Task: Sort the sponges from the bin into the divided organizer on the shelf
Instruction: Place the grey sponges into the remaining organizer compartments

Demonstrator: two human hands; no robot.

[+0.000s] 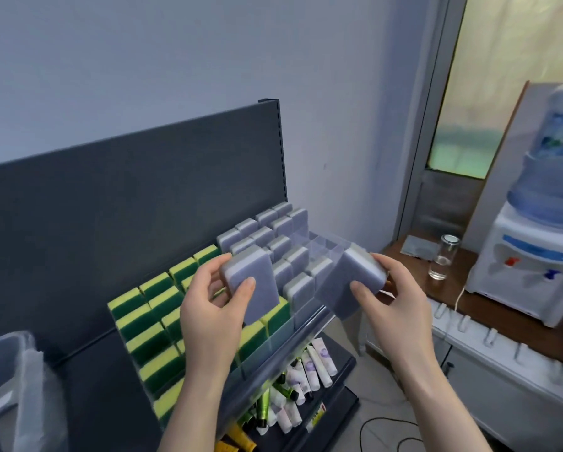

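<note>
Above the clear plastic divided organizer (322, 246) on the shelf, the left hand (213, 308) grips one grey rectangular sponge (249, 282). The right hand (394, 298) clasps a second grey rectangular sponge (351, 278) over the organizer's right end. The translucent plastic bin (2, 380) sits near left.

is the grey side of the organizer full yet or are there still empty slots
Not full. Several clear compartments at the right end of the divided organizer stand empty, beside the rows of grey sponges. Each hand holds another grey sponge.

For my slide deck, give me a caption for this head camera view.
Each hand, left and right, holds a grey sponge above the divided organizer.
</note>
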